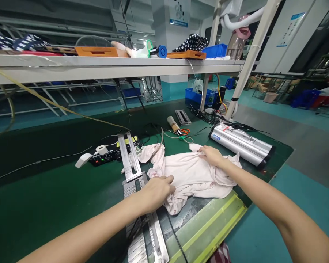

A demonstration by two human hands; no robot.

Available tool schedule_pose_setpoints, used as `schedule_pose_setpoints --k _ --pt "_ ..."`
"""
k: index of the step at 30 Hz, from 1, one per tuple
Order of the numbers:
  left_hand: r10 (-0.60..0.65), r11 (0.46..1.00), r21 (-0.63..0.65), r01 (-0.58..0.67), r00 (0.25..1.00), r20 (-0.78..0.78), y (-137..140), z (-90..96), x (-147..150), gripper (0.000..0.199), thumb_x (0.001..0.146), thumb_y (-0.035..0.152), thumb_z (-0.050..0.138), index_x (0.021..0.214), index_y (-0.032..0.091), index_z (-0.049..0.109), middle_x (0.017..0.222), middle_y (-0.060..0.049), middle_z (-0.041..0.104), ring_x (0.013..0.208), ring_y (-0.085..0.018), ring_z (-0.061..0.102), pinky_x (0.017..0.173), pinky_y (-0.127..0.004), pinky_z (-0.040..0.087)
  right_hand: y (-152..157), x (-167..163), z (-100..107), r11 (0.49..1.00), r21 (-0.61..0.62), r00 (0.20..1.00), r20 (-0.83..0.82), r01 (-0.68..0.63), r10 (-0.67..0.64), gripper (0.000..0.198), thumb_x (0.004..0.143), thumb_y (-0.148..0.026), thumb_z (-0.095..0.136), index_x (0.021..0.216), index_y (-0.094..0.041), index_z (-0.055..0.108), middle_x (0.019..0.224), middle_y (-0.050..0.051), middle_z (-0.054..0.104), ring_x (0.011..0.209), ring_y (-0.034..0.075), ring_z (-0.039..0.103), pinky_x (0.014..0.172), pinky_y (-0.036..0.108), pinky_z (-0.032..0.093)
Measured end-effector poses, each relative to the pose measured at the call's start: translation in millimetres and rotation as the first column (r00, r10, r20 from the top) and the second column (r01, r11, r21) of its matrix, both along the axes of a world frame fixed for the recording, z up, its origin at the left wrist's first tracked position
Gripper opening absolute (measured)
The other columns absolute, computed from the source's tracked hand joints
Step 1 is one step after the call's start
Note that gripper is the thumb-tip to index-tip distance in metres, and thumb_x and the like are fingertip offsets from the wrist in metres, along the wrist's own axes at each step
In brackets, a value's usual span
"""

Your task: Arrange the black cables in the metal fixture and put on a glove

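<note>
A small pale pink garment point(190, 173) lies spread on the green work table point(44, 197). My left hand point(156, 191) presses on its near left edge, fingers curled over the cloth. My right hand point(212, 155) rests on the far right part of the garment, pinching the fabric near its top edge. The garment partly covers a metal rail fixture point(130, 157) and a yellow-green board point(208, 226) at the table's near edge.
A silver cylindrical device point(241, 142) lies right of the garment. Orange scissors point(184, 131), a brush, cables and a black control box point(106, 157) sit behind. An overhead shelf point(112, 65) carries orange trays, cloth and blue bins. The table's edge drops to teal floor on the right.
</note>
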State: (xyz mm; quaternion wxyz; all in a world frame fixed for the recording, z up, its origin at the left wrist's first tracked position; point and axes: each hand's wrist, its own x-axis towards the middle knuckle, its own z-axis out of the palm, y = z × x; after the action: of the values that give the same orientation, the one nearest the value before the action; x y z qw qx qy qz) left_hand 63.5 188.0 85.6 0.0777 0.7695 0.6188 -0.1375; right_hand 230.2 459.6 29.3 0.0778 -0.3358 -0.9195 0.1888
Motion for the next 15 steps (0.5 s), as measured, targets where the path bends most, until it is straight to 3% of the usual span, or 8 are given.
schedule_pose_setpoints --k 4,9,11,14,15 --pt "0.012 0.999 0.048 -0.011 1.0 -0.013 -13 -2.4 -5 0.027 0.085 0.002 0.045 0.093 0.02 0.064 0.1 -0.007 0.062 0.088 -0.024 0.061 0.072 -0.036 0.051 15 5 12 0.97 -0.173 0.95 -0.233 0.168 -0.206 0.03 0.093 -0.039 0.062 0.108 -0.013 0.065 0.108 0.009 0.065 0.106 0.022 0.06 0.103 0.045 0.044" --pt "0.122 0.97 0.216 -0.107 0.991 -0.058 8 3.3 -32 0.027 0.091 0.006 0.044 0.101 0.019 0.065 0.116 -0.011 0.061 0.1 -0.031 0.059 0.08 -0.045 0.052 13 28 52 0.842 -0.514 0.778 -0.458 0.164 -0.431 0.042 0.085 -0.056 0.059 0.085 -0.014 0.061 0.083 0.009 0.066 0.083 0.023 0.065 0.081 0.036 0.054" --pt "0.246 0.913 0.348 -0.214 0.968 -0.052 29 15.8 -47 0.032 0.093 0.008 0.038 0.112 0.015 0.063 0.127 -0.017 0.054 0.107 -0.036 0.056 0.081 -0.05 0.052 -2 42 75 0.802 -0.589 0.725 -0.512 0.094 -0.461 0.044 0.082 -0.059 0.056 0.086 -0.015 0.061 0.082 0.01 0.067 0.085 0.025 0.066 0.079 0.038 0.056" --pt "0.426 0.754 0.534 -0.383 0.903 0.047 68 37.5 -66 0.043 0.096 0.011 0.031 0.135 0.01 0.048 0.141 -0.024 0.039 0.118 -0.041 0.048 0.084 -0.052 0.051 -41 62 94 0.76 -0.649 0.677 -0.564 -0.01 -0.473 0.044 0.083 -0.058 0.051 0.093 -0.017 0.063 0.087 0.012 0.068 0.093 0.027 0.067 0.082 0.042 0.057" --pt "0.458 0.707 0.566 -0.424 0.884 0.09 81 42.8 -71 0.047 0.096 0.01 0.03 0.141 0.009 0.042 0.144 -0.025 0.035 0.121 -0.04 0.047 0.088 -0.051 0.051 -56 68 93 0.7 -0.711 0.642 -0.57 -0.072 -0.513 0.043 0.084 -0.057 0.051 0.096 -0.018 0.064 0.09 0.012 0.068 0.098 0.028 0.067 0.084 0.043 0.057"
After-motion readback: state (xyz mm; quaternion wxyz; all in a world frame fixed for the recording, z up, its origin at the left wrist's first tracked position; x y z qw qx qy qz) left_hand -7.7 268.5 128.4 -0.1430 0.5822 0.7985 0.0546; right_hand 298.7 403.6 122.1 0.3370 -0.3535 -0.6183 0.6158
